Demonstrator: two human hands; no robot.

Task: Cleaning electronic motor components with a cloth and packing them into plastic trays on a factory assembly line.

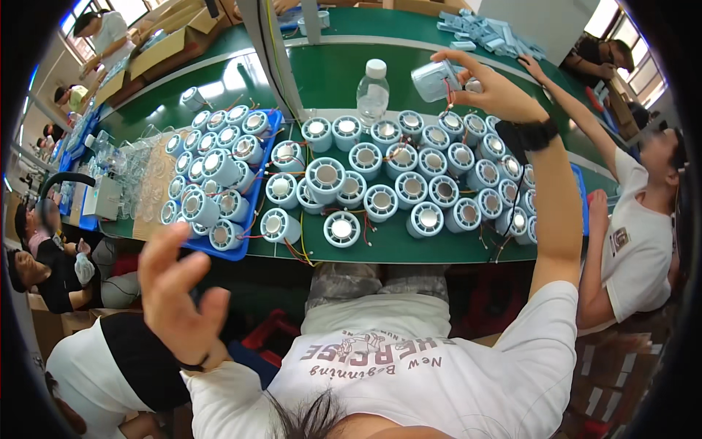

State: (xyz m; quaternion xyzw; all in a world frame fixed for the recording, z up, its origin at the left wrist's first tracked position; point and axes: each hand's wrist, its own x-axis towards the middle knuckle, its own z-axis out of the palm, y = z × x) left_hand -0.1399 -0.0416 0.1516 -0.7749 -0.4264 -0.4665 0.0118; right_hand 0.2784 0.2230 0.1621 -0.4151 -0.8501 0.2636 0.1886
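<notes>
High over the far right part of the bench, my right hand (501, 91) grips a light blue cylinder (433, 80) by its side, with thin red wires hanging from it. A dark band circles that wrist. My left hand (179, 293) is raised in front of the bench edge, its fingers spread and nothing in them. Beyond the left hand is a blue tray (274, 128) packed with similar cylinders (219, 167). Many more cylinders (326, 178) with slotted round tops and silvery centres stand upright in the middle, some with loose wires.
A clear bottle with a white cap (374, 91) stands behind the cylinders. A metal post (274, 58) rises from the green bench (329, 64). Light blue pieces (490, 35) lie at the far right. A co-worker (636, 227) reaches across on the right; a cardboard box (172, 47) is far left.
</notes>
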